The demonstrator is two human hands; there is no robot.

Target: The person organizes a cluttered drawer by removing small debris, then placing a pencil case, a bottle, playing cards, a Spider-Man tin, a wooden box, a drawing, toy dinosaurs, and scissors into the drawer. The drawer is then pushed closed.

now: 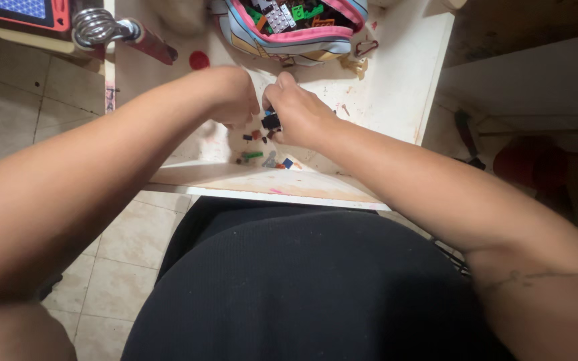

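Seemingly crosswise: black brick (271, 122), right hand (300, 115).

- Two hands over the table (396, 73): left hand (232, 97), right hand (299, 113).
- One open zip pouch (302, 37), pink-edged, packed with small building bricks too many to count.
- Roughly eight loose bricks (262, 155) scattered beneath the hands; exact count unclear.
- One black brick (271, 122) pinched at the fingertips.
- One red disc (199, 60).
- One metal coil spring (95, 27).
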